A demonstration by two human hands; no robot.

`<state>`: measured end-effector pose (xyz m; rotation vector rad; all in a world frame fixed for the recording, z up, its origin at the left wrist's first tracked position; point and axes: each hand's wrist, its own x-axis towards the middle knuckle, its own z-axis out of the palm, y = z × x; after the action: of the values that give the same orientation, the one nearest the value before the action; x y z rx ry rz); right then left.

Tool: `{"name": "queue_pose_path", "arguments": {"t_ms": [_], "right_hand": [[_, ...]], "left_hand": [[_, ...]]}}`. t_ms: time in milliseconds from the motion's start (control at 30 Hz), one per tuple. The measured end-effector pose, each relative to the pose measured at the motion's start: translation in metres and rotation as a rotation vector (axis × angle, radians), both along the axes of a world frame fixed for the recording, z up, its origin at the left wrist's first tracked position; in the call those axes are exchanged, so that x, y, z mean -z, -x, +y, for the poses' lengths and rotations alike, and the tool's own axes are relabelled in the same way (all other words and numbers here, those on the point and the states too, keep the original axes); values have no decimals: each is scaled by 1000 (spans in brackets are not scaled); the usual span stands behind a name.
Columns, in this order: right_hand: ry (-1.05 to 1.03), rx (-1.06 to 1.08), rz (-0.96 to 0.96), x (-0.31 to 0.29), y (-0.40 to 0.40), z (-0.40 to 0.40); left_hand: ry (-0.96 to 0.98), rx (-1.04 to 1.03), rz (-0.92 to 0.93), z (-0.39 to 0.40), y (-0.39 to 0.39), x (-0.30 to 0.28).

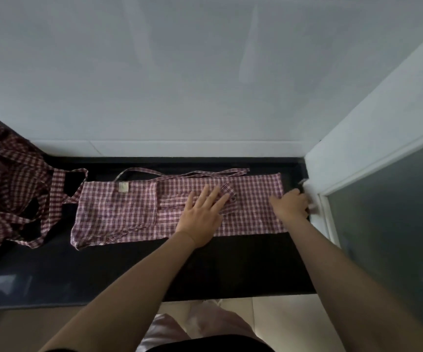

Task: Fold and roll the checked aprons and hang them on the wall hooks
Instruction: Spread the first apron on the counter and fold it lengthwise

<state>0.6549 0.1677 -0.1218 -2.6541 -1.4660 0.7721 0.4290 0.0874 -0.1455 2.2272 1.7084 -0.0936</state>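
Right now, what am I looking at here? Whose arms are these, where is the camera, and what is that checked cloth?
No machine here: a person's bare arms, filmed from a camera worn on the head, looking down. On the black stone counter lies a folded red-and-white checked apron. The left hand presses flat on it with straight fingers. The right hand curls over the apron's right end. A second, crumpled checked apron lies heaped at the left.

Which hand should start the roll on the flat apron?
Right hand, probably: it sits at the end of the folded red-checked apron, fingers curled at its edge. Left hand lies flat mid-cloth, pinning it.
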Motion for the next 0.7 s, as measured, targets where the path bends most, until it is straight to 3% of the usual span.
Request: {"name": "queue_pose_path", "arguments": {"t_ms": [67,167,367,500,633,700], "right_hand": [[36,24,76,2,-5,1],[55,138,345,-1,-13,4],[123,172,557,-15,-17,13],[197,263,650,-29,-12,15],[227,198,764,-53,4,17],[209,141,832,-69,20,19]], "left_hand": [[99,11,59,3,-12,9],[161,3,141,8,-14,18],[186,-2,193,8,-17,22],[200,-7,185,10,-17,21],[243,-9,161,14,-21,16],[299,-4,61,24,-27,5]]}}
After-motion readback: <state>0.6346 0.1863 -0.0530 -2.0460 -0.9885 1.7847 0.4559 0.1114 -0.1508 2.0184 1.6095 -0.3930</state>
